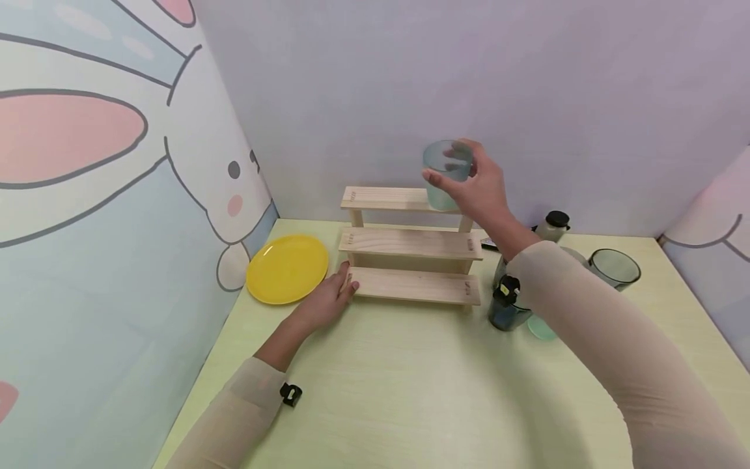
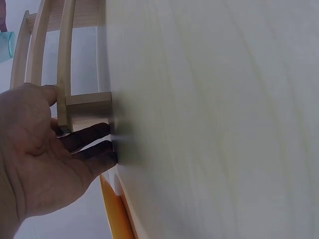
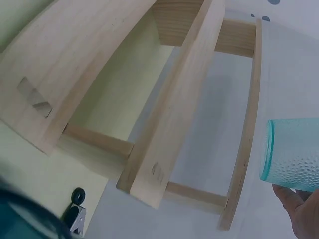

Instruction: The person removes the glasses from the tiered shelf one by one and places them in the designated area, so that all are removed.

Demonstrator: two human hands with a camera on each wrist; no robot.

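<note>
A three-tier wooden stand stands against the back wall. My right hand grips a translucent blue-green tumbler upright at the stand's top tier, near its right part. The tumbler's pebbled side shows in the right wrist view. At the left end of the bottom tier, my left hand pinches the board, thumb on the upper side. In the left wrist view, the other fingers of the left hand reach down to the tabletop beside the stand's leg.
A yellow plate lies left of the stand by the patterned wall. On the right stand a dark blue glass, a grey glass and a bottle with a black cap. A pale green round item lies partly under my right sleeve.
</note>
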